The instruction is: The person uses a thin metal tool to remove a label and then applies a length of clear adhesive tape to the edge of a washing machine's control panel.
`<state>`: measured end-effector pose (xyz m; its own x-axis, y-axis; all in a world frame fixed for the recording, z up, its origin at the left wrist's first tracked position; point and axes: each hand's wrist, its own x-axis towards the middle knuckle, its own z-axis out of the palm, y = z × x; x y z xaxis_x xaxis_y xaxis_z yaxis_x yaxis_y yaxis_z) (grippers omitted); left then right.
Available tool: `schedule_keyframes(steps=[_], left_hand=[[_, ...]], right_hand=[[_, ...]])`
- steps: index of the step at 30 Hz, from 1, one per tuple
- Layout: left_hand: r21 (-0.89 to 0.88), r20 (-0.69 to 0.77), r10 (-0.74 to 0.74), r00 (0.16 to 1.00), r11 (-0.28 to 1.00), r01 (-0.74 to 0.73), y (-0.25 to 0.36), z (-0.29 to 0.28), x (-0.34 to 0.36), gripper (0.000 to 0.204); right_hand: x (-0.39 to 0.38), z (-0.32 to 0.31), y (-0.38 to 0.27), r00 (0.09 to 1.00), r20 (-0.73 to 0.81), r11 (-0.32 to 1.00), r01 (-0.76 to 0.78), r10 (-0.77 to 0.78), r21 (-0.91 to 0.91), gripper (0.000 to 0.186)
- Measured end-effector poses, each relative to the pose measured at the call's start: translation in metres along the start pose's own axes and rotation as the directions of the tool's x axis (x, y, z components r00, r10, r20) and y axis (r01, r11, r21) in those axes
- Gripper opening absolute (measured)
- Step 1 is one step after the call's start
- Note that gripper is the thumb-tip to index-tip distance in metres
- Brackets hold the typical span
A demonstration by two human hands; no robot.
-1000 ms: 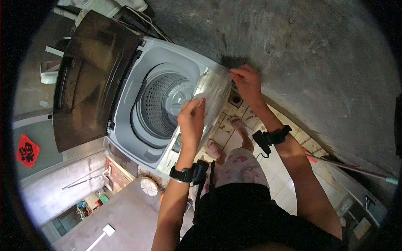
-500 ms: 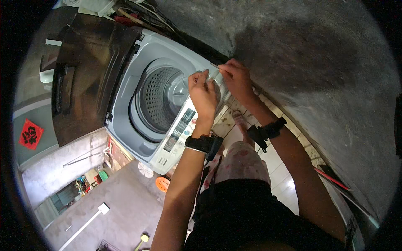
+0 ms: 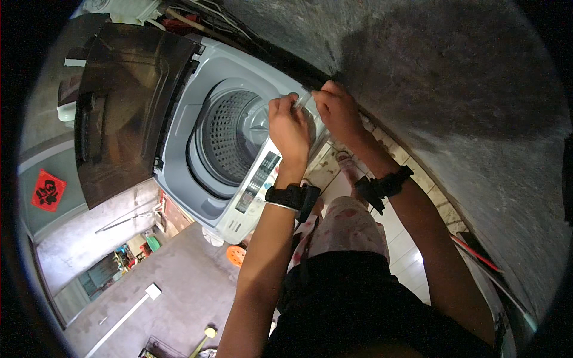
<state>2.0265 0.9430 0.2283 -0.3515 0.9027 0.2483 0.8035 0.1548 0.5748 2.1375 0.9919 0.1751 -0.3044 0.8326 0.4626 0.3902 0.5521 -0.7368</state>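
A top-loading washing machine [image 3: 203,179] stands in front of me with its dark lid [image 3: 122,113] raised at the left. Inside, the perforated metal drum [image 3: 224,134] shows. Over the far end of its white control panel [image 3: 250,191], my left hand [image 3: 289,131] is closed, fingers curled in. A short, translucent strip [image 3: 302,100], apparently plastic, stretches from its fingertips toward my right hand [image 3: 337,113]. That hand is pinched at the machine's outer corner beside the wall, thumb against the fingers at the strip's other end. Both wrists wear black straps.
A rough grey wall [image 3: 430,89] rises close on the right, with cables [image 3: 224,21] behind the machine. Red and pale poles [image 3: 477,253] lean at the lower right. An orange stool [image 3: 236,255] and a long-handled white tool [image 3: 152,291] are on the left.
The left fingers have curled in more tightly, and the translucent strip between the hands shows more clearly. My right hand has shifted only slightly. The whole view has moved a little.
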Motion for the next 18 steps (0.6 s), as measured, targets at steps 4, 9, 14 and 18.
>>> schedule_keyframes(steps=[4, 9, 14, 18], left_hand=[[0.008, -0.006, 0.004, 1.0, 1.0, -0.004, 0.0, 0.0, 0.0, 0.025], [0.006, 0.002, -0.039, 0.999, 0.999, 0.039, 0.004, 0.002, 0.0, 0.025], [0.001, -0.064, 0.036, 0.997, 0.999, -0.036, -0.003, 0.008, 0.003, 0.022], [-0.031, -0.047, -0.04, 0.998, 0.999, 0.038, -0.007, 0.009, 0.003, 0.021]], right_hand=[[-0.003, -0.003, -0.002, 0.996, 0.065, 0.998, -0.055, 0.058, -0.036, 0.011], [-0.014, -0.011, -0.001, 0.993, 0.088, 0.997, -0.077, 0.078, -0.015, 0.013], [-0.028, -0.022, -0.002, 0.993, 0.064, 0.995, -0.096, 0.097, -0.011, 0.01], [-0.042, -0.034, -0.005, 0.976, 0.147, 0.987, -0.155, 0.16, -0.047, 0.011]])
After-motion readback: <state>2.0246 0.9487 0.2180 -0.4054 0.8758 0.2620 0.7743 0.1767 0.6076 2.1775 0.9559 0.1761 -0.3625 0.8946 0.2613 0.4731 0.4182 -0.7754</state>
